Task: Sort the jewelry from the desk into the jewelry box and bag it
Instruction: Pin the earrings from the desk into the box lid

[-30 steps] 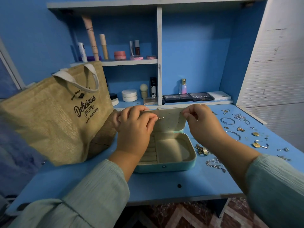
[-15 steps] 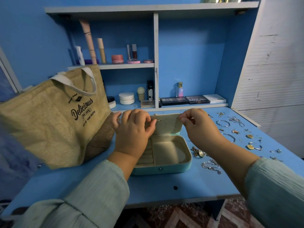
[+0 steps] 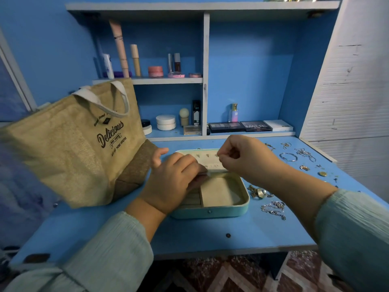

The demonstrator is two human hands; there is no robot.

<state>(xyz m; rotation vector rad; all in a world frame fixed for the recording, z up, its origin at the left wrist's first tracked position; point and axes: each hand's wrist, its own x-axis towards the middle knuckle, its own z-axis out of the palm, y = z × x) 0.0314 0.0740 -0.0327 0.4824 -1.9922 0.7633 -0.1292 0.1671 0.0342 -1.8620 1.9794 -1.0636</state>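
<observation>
Jute tote bag (image 3: 69, 142) stood at desk's L side, mouth up, just beside the jewelry box (image 3: 210, 211); judged staged there to take the box once filled.

L hand (image 3: 174, 182) lay over box's L part, fingers curled down at the hinge line against the lid's (image 3: 208, 160) lower edge, thumb out to the side; judged to be bracing the lid upright. Whether it held any piece: cannot tell.

R hand (image 3: 244, 159) was at lid's R edge, thumb and forefinger pinched together; item between them too small to identify, likely an earring going onto the lid's card.

Box's large R compartment showed nothing inside.

R of box, unsorted: ring cluster (image 3: 260, 192), silver chain (image 3: 273, 209), bangle (image 3: 288, 157), gold stud (image 3: 322, 173), further small pieces. Sorting judged early stage.

Surface: blue desk (image 3: 200, 237), 1 small hole near front edge. Blue shelving behind held cosmetics and 2 eyeshadow palettes (image 3: 240, 126). White slatted panel at R; patterned floor below.
</observation>
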